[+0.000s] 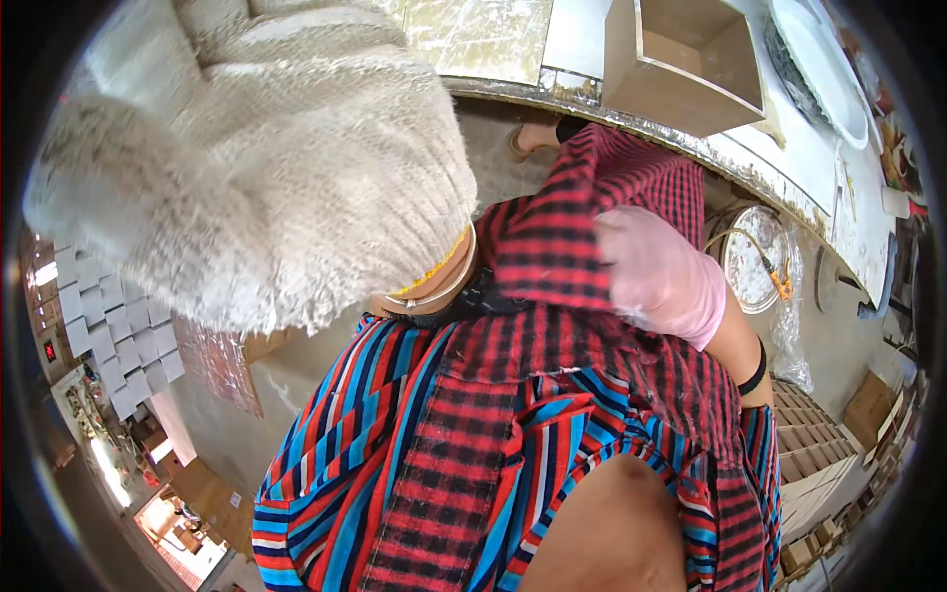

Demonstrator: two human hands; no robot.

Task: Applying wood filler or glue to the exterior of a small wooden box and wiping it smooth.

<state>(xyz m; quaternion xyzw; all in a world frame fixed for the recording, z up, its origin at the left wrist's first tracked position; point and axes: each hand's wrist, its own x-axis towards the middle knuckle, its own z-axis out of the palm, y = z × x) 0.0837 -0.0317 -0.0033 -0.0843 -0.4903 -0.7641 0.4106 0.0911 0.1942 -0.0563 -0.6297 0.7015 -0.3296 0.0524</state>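
My left hand (286,168) is raised close at the upper left, wearing a fuzzy white knit glove. Its thumb stands apart from the other fingers, whose tips run out of the picture's top edge. Nothing shows in its grasp. A thin bangle (412,304) circles that wrist below the glove's yellow hem. In front of my waist, my right hand (661,271), in a thin pink glove dusted white, touches the red-and-black checked apron (552,247). Its fingers are blurred and partly hidden against a raised fold of the cloth.
A worktable (789,163) with a white-stained edge curves across the top right. On it stand an open-topped brown box (681,89) and a white basin (829,79). Beneath is a white-smeared bucket (755,261). Stacked pale panels (113,331) stand at the left, a compartmented rack (804,434) at the right.
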